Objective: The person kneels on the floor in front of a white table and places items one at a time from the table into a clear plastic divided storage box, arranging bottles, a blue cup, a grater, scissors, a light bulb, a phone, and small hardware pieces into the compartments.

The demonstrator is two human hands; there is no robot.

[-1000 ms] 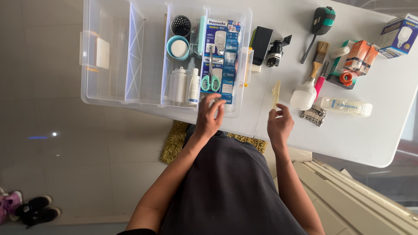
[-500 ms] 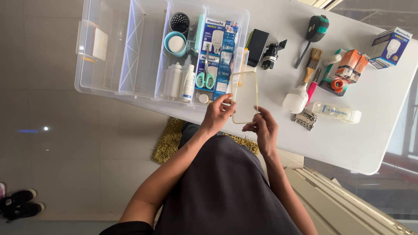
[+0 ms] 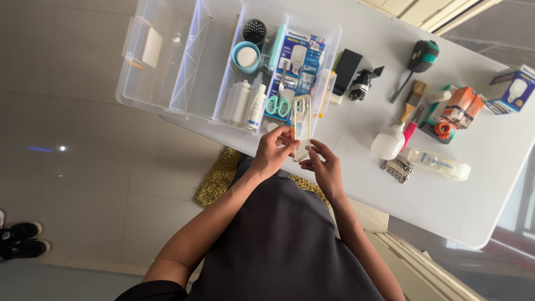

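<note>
Both my hands hold a clear, yellow-edged phone case upright over the front edge of the clear plastic storage box. My left hand pinches its lower left edge. My right hand grips its lower right edge. Just behind the case, inside the box, lie green-handled scissors on blue bulb cartons, with white bottles to their left.
On the white table lie a bare white bulb, a paintbrush, a green tape measure, a black charger, boxed bulbs, a clear bottle and a metal hinge. Shoes sit on the tiled floor.
My right hand lifted the phone case off the table, my left hand joined it, and both turned it and carried it left toward the box. The camera view shifted slightly.
</note>
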